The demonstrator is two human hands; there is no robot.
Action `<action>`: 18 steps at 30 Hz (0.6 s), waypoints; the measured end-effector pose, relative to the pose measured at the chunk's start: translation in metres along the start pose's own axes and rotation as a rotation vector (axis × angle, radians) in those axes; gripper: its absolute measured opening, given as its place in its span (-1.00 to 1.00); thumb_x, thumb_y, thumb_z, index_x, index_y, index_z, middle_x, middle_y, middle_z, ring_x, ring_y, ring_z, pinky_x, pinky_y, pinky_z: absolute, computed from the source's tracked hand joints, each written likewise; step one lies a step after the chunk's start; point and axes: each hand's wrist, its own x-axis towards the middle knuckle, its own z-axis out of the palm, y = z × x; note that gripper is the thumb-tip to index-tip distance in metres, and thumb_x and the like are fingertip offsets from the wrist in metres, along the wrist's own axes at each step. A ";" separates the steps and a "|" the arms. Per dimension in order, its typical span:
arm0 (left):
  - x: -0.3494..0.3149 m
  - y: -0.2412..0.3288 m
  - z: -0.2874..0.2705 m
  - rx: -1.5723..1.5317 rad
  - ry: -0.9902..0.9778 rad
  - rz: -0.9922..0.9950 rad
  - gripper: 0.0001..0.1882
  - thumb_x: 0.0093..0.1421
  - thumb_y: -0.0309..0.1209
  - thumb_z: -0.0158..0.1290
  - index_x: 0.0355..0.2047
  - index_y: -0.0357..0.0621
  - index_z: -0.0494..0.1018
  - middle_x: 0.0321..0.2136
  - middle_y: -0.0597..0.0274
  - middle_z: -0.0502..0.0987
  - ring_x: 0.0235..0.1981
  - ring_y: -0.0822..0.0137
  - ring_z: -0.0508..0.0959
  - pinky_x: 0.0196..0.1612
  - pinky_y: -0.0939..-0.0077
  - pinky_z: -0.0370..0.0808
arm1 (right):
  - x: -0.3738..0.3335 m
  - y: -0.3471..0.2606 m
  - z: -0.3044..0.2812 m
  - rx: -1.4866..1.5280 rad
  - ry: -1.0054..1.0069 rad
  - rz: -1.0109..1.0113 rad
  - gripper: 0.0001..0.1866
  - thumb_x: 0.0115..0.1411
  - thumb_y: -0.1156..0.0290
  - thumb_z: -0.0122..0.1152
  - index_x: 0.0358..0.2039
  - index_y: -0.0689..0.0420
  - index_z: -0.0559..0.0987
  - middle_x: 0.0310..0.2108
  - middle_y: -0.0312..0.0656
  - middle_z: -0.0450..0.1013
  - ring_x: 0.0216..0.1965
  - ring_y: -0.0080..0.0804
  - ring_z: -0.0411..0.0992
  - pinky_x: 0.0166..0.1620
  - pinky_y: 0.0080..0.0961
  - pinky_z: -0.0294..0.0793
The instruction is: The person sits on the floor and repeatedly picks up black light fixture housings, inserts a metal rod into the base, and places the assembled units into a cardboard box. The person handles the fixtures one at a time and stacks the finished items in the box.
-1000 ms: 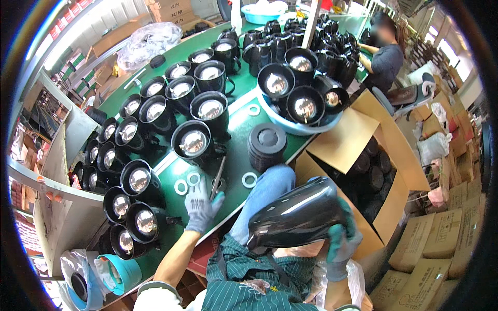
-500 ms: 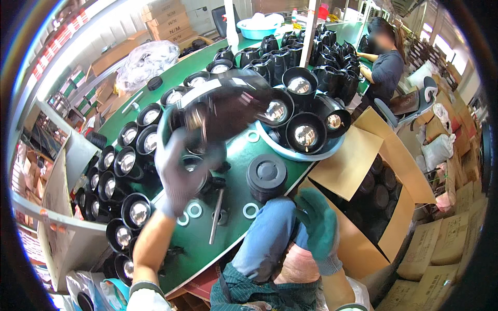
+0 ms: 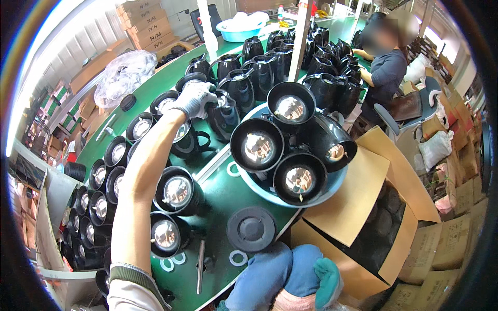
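Note:
My left hand (image 3: 196,99), in a grey-white glove, is stretched far out over the green table. Its fingers are closed around the top of an upright black jug (image 3: 223,119), on the handle side. Beside that jug are more black jugs (image 3: 239,92) and open black jug bodies (image 3: 178,192) with shiny silver interiors. In a green glove, my right hand (image 3: 328,282) rests low by my knees, apart from the table; how its fingers are held is hard to make out. A round black cap-like part (image 3: 252,229) lies near the table's front edge, close to my knee.
A blue basin (image 3: 259,194) holds several black jug bodies. To the right, an open cardboard box (image 3: 332,254) contains black round parts. White rings (image 3: 238,257) and a metal rod (image 3: 201,267) lie on the table. A co-worker (image 3: 389,67) sits at the far right.
The dark jug moved by my left hand has left the middle of the view. That hand now reaches farther forward, onto an upright jug. My right hand has dropped lower, and the view has shifted.

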 end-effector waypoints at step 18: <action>0.025 -0.064 0.066 0.258 0.015 -0.628 -0.77 0.02 -0.42 0.27 -0.26 0.00 0.73 -0.27 0.05 0.72 -0.18 0.08 0.73 -0.12 0.21 0.65 | 0.033 -0.002 0.016 -0.188 0.065 -0.007 -0.49 0.44 0.19 -0.19 0.08 0.22 0.64 -0.07 -0.19 0.65 -0.27 -0.55 0.53 -0.21 -0.63 0.43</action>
